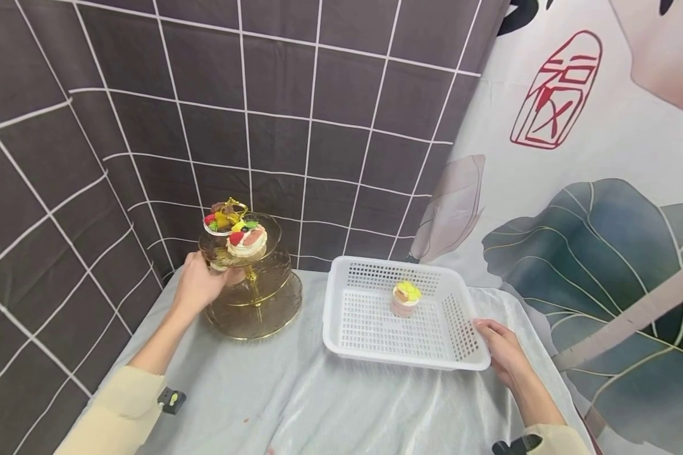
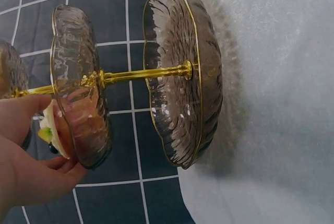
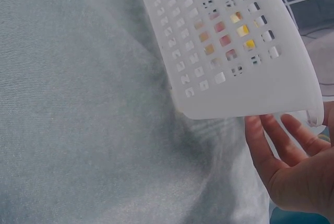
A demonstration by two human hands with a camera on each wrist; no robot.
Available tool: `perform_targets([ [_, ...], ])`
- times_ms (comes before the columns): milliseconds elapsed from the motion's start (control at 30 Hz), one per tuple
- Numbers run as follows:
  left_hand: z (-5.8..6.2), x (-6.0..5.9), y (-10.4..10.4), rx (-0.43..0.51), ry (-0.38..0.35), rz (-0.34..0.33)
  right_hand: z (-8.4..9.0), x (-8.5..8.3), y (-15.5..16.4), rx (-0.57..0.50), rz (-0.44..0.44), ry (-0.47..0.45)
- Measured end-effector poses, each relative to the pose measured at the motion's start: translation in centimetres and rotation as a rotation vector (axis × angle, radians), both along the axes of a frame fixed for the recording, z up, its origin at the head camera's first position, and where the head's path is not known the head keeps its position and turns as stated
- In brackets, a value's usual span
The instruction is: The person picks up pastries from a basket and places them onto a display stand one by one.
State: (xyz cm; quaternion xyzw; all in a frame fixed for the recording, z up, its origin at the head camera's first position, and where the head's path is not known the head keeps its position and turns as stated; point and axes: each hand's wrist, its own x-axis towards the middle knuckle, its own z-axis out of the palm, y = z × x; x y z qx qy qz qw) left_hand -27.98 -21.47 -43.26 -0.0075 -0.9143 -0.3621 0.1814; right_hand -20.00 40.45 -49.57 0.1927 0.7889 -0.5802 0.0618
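A three-tier smoked-glass stand (image 1: 256,316) with gold rims stands at the back left of the table. Small decorated cakes (image 1: 246,240) sit on its upper tiers. My left hand (image 1: 196,284) grips the rim of a tier that carries a cake. In the left wrist view the thumb lies over that tier (image 2: 78,88) and the fingers (image 2: 57,169) curl beneath it. A white perforated basket (image 1: 404,361) holds one cupcake (image 1: 406,297) with yellow topping. My right hand (image 1: 498,344) touches the basket's near right corner (image 3: 235,93), fingers (image 3: 271,145) straight.
A pale grey cloth (image 1: 296,392) covers the table. A dark checked curtain (image 1: 262,114) hangs behind and to the left. A leaf-printed cloth (image 1: 592,221) hangs on the right, close to the basket.
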Motion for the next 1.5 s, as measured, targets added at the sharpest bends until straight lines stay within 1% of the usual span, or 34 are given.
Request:
perform_targets([
  [200, 0.9, 1.3, -0.3, 0.008, -0.038, -0.009, 0.1, 0.0, 0.0, -0.009, 0.003, 0.004],
  [333, 1.2, 2.4, -0.3, 0.002, -0.039, -0.007, 0.2, 0.0, 0.1, -0.012, 0.003, 0.010],
  [467, 1.6, 3.6, 0.1, 0.000, -0.023, -0.002, 0.4, -0.1, 0.2, -0.019, -0.001, 0.010],
  [567, 1.8, 4.5, 0.5, -0.004, 0.002, -0.009, 0.5, -0.2, 0.2, -0.027, -0.004, 0.006],
  [700, 2.0, 6.1, 1.2, 0.016, 0.022, -0.027, 0.5, -0.2, 0.1, -0.034, -0.012, 0.003],
  [800, 1.9, 7.2, 2.0, 0.044, 0.005, -0.045, 0.5, -0.2, 0.2, -0.027, -0.012, 0.005],
  [900, 1.9, 8.0, 2.9, 0.075, -0.013, -0.077, 0.3, -0.1, 0.2, -0.019, -0.012, 0.004],
  [1000, 2.0, 8.3, 4.0, 0.109, -0.015, -0.115, 0.2, 0.0, 0.2, -0.022, -0.014, 0.000],
  [1167, 1.8, 8.4, 5.9, 0.143, -0.010, -0.174, 0.0, 0.1, 0.1, -0.036, -0.013, -0.004],
  [1400, 0.8, 7.6, 9.1, 0.110, 0.019, -0.249, 0.1, 0.1, 0.1, -0.046, -0.005, 0.008],
  [1500, 0.4, 7.2, 10.6, 0.117, 0.028, -0.286, 0.1, 0.1, 0.1, -0.052, -0.013, 0.005],
])
